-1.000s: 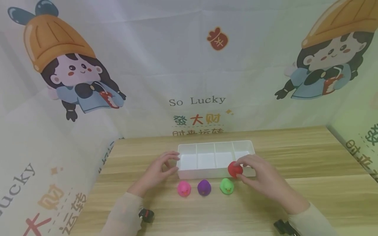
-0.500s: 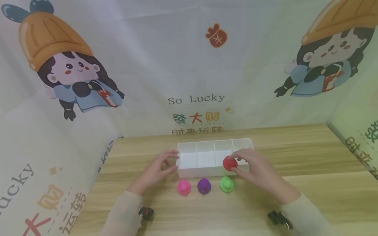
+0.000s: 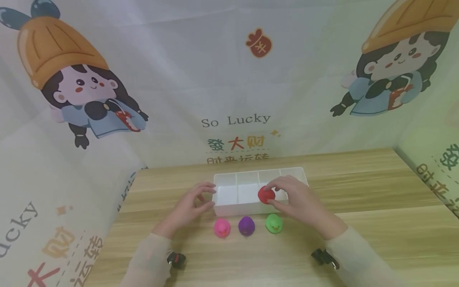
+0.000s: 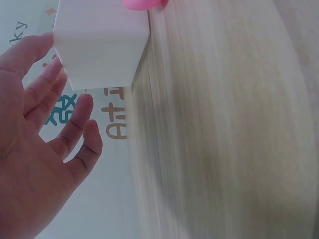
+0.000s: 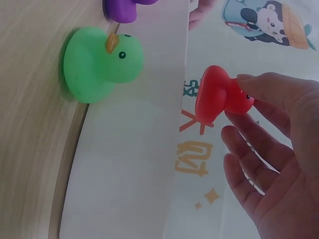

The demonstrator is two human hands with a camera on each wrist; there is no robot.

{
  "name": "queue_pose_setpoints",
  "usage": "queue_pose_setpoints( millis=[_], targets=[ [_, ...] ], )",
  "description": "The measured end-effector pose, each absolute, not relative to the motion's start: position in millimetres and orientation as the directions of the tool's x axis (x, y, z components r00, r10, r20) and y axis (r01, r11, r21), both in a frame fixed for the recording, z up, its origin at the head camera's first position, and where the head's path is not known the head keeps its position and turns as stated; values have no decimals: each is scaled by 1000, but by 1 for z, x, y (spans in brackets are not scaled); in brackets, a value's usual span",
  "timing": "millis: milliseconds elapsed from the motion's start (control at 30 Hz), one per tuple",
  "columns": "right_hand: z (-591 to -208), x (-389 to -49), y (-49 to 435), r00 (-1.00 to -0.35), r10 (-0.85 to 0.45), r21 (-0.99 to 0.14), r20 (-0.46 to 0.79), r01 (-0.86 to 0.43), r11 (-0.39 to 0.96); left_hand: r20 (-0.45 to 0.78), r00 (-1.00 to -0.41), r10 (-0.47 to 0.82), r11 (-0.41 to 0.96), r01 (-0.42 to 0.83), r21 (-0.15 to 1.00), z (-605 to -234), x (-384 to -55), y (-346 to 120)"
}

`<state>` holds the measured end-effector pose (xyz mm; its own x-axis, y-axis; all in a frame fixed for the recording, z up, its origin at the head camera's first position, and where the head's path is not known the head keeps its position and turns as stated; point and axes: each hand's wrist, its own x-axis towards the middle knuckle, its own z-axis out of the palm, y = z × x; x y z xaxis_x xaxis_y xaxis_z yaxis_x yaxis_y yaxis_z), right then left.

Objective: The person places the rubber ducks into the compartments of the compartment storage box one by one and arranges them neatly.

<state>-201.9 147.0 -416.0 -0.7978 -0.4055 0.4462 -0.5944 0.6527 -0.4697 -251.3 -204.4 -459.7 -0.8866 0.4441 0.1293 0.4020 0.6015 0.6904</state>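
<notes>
In the head view my right hand pinches a red rubber duck between thumb and fingers, above the third compartment of a white divided box. The right wrist view shows the duck's head gripped, its base facing away from the palm, higher than the box's rim. My left hand is at the box's left end, fingers relaxed, fingertips right at the rim. A pink duck, a purple duck and a green duck stand in a row in front of the box.
The box has several compartments, parted by thin dividers, and stands on a wood-grain table. A printed cloth with cartoon figures and lettering hangs behind the table and along both sides.
My right hand has carried the red duck leftward and a little farther back, from the front right of the box to over its compartments. The left hand stays at the box's end.
</notes>
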Motion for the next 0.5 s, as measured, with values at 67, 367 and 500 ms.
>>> queue_pose_setpoints(
  millis=[67, 367, 500],
  targets=[
    [-415, -204, 143, -802, -404, -479, 441, -590, 649, 134, -885, 445, 602, 406, 688, -460, -251, -205],
    [-413, -212, 129, -810, -410, -490, 419, -582, 649, 113, -892, 438, 620, 391, 681, -458, -251, -204],
    [-414, -215, 123, -808, -420, -496, 413, -586, 641, 123, -889, 441, 616, 400, 678, -459, -251, -204]
  ],
)
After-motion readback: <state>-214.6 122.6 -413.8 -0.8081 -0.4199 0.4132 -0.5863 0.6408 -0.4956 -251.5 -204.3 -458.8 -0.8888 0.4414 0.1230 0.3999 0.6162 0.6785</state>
